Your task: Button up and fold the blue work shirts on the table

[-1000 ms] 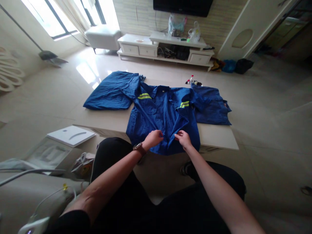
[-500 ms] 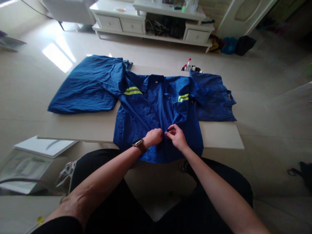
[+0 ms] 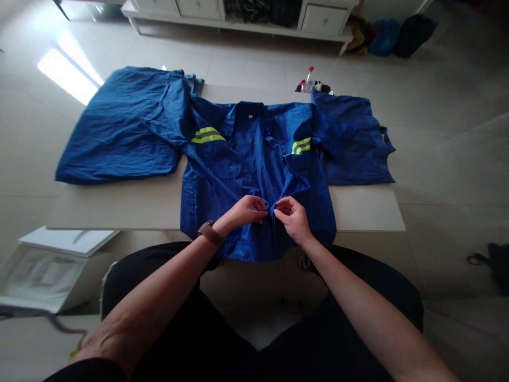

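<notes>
A blue work jacket [image 3: 222, 183] with yellow-and-grey reflective bands lies spread over a low white table, collar away from me. Its lower hem hangs past the near table edge. My left hand [image 3: 251, 209], with a watch on the wrist, pinches the front edge of the jacket near the middle. Close beside it, my right hand [image 3: 293, 216] pinches the facing front edge between thumb and fingers. The two front edges nearly meet between my fingertips. Any button or fastener there is too small to make out.
Folded blue garments [image 3: 119, 127] lie at the table's left, and another blue garment [image 3: 353, 140] at its right. The table [image 3: 119, 207] ends just before my knees. Bottles with red caps [image 3: 309, 79] stand behind it. A white box [image 3: 51, 265] sits at lower left.
My left hand has turned so that its thumb and fingers show at the jacket's edge. The right hand keeps its pinch. The camera view has tilted down.
</notes>
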Motion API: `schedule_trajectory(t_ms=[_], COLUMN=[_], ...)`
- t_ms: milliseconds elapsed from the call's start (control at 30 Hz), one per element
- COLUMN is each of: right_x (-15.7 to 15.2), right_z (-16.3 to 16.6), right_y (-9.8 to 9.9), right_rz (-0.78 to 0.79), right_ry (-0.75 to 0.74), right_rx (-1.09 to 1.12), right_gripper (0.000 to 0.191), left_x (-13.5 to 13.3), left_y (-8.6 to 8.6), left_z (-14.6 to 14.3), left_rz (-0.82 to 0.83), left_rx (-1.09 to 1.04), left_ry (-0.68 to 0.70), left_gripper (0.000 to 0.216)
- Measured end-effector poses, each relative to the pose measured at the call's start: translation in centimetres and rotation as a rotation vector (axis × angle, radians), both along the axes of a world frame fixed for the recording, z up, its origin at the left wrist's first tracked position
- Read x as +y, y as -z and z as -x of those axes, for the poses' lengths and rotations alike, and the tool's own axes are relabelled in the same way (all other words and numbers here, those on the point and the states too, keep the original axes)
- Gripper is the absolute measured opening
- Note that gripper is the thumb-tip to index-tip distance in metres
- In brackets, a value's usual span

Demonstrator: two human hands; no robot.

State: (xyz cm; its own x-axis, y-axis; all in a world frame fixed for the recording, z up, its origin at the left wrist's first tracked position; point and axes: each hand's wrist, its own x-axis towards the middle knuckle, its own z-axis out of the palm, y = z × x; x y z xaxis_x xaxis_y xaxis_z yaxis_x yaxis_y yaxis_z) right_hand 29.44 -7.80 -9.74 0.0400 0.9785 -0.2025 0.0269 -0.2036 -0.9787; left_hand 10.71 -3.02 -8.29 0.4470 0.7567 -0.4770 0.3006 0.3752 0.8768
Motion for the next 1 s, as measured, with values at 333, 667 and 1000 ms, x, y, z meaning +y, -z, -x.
schedule_trajectory(t_ms=[333, 667, 1000], right_x=[0.2, 0.0, -0.3], right_z=[0.8, -0.2, -1.1], right_y=[-0.1, -2.0, -3.1], right_rz=[-0.036, -0.083, -0.488], right_ry=[0.026, 0.037, -0.292], right_rx=[-0.028, -0.513, -0.960], right_gripper=[0.027, 0.004, 0.028], left_x=[-0.4, 0.0, 0.4], left_y=[-1.8, -1.6, -1.5], left_z=[-0.5, -0.6, -0.6], left_rz=[-0.043, -0.007, 0.047], left_rx=[-0.072, -0.089, -0.128], left_ry=[-0.056, -0.169, -0.055], left_gripper=[0.022, 0.012, 0.012])
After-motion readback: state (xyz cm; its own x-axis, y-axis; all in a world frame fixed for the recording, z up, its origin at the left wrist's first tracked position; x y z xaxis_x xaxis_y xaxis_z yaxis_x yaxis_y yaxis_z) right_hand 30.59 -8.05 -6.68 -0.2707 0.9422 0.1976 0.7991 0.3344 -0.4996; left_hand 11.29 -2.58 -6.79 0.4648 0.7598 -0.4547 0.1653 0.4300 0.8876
